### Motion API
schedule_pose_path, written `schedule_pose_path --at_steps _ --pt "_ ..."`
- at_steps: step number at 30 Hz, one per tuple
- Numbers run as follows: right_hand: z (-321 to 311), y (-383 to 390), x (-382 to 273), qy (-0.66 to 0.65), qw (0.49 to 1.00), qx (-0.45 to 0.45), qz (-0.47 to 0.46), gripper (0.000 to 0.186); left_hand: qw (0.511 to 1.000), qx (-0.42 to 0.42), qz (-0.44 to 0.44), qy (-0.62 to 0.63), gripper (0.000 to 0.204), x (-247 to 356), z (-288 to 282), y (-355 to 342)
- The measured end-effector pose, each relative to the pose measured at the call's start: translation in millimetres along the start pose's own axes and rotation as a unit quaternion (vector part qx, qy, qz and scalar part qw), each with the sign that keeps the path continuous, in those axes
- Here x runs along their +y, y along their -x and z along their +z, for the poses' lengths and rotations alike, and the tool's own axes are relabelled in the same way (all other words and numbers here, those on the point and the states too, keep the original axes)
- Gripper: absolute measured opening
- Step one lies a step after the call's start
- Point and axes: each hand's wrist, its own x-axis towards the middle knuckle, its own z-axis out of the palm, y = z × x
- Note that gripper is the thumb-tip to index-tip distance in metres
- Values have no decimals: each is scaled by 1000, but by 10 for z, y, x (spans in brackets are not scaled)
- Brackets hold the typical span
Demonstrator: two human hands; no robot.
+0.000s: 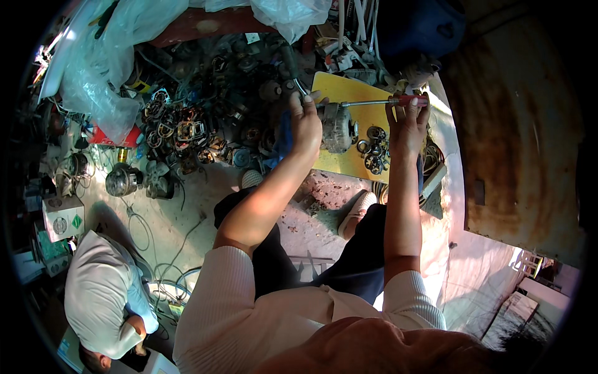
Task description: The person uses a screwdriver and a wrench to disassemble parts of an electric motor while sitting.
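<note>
My right hand (408, 128) is closed on the red handle of a screwdriver (369, 102). Its long metal shaft lies level, with the tip reaching the top of a grey, round electric motor (336, 129). Beside that motor, on its left, my left hand (305, 124) grips a shiny metal tool (301, 85) whose kind I cannot make out; its far end merges into the dark clutter. Under the motor is a yellow board (370, 118). Several small ring-shaped parts, like bearings (375, 149), lie on the board to the motor's right.
A heap of dark motor parts and copper windings (190, 131) spreads to the left. Another motor (123, 179) stands on the floor (205, 187) near loose cables. Clear plastic sheeting (106, 68) hangs at the far left. Another person (103, 293) bends over at lower left. A rusty metal panel (523, 137) stands right.
</note>
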Motion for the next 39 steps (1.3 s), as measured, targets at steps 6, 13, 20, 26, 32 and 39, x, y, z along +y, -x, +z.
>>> schedule_pose_path --at_steps 6,13,20,26,32,39 --pt "34 -124 -104 -46 997 -8 -69 44 998 -26 51 -37 25 -33 -28 -56" --pt "261 -157 -544 245 968 -20 50 18 999 -22 14 -47 22 67 -12 14" --pt "676 119 -75 575 796 -185 40 39 988 -11 51 -149 26 123 -40 16" --pt "684 152 24 555 814 -167 35 37 988 -12 68 -136 25 50 -66 -5" --pt "672 146 4 555 811 -184 26 33 992 2 69 -105 25 -10 -51 -24" --pt "597 131 18 493 854 -167 22 27 996 -1 46 -77 25 8 -54 -24"
